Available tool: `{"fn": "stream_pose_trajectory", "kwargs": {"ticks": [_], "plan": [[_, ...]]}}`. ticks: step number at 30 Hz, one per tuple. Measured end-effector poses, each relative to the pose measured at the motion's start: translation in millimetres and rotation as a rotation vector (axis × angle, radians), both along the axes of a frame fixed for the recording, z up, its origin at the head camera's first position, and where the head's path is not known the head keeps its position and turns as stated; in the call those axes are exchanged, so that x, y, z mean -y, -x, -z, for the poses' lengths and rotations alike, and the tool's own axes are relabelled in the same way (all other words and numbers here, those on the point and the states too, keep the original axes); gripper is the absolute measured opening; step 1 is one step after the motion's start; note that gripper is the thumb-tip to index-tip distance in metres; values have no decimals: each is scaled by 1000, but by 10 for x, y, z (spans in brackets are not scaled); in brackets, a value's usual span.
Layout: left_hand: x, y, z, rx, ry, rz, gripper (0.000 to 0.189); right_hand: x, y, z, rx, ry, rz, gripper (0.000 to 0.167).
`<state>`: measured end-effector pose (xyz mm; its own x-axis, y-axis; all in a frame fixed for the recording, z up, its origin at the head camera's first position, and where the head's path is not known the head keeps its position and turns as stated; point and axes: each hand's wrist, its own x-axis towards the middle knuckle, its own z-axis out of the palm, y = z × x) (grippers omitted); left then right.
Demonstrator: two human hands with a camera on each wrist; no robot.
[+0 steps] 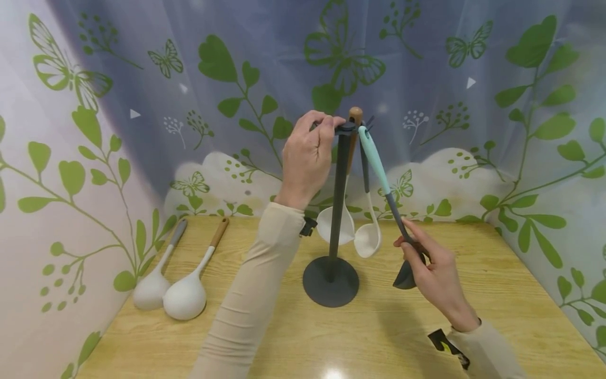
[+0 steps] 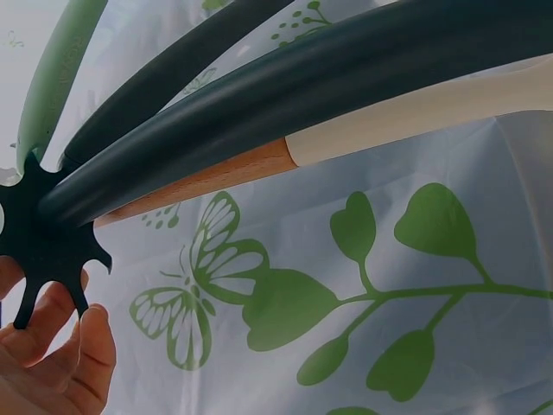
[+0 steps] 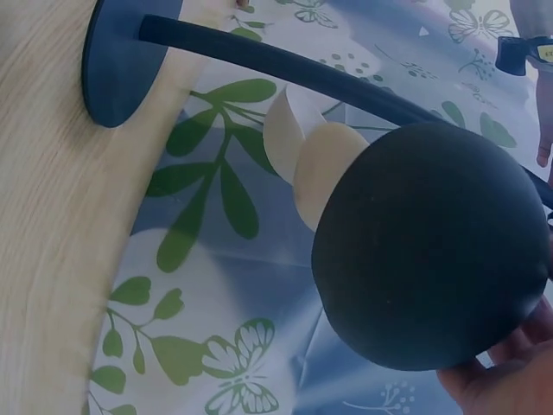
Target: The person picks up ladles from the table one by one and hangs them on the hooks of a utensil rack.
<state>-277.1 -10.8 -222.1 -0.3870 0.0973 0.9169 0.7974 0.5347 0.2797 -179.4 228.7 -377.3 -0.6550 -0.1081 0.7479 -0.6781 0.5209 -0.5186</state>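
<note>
A dark utensil stand (image 1: 338, 200) rises from a round base, with a hooked top (image 2: 47, 225). My left hand (image 1: 307, 155) pinches hooks on the left side of that top. My right hand (image 1: 436, 276) holds a ladle with a mint-green handle (image 1: 375, 158) by its dark lower shaft, just above the bowl. This ladle leans upward, its handle end at the hooks; whether it hangs on one cannot be told. Its dark bowl (image 3: 432, 251) fills much of the right wrist view. Behind the pole hang a wooden-handled white ladle (image 1: 326, 223) and a dark-handled white ladle (image 1: 365, 242).
To the left on the wooden table (image 1: 379, 352) lie a white ladle with a grey handle (image 1: 150, 291) and one with a wooden handle (image 1: 185, 299), bowls facing up toward the camera. A leaf-and-butterfly patterned curtain (image 1: 265, 68) surrounds the table at the back and sides.
</note>
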Motion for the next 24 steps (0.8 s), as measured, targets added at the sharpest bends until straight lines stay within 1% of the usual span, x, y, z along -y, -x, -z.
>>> {"fn": "stream_pose_trajectory", "kwargs": {"ticks": [5, 15, 21, 24], "plan": [[0, -1, -3, 10, 5, -4, 41, 56, 31, 27, 40, 22, -10, 58], [7, 11, 1, -15, -1, 10, 40, 138, 140, 100, 63, 37, -32, 59], [5, 20, 4, -25, 0, 16, 41, 210, 162, 112, 107, 52, -48, 56], [3, 23, 9, -25, 0, 19, 40, 254, 175, 120, 120, 61, -41, 55]]}}
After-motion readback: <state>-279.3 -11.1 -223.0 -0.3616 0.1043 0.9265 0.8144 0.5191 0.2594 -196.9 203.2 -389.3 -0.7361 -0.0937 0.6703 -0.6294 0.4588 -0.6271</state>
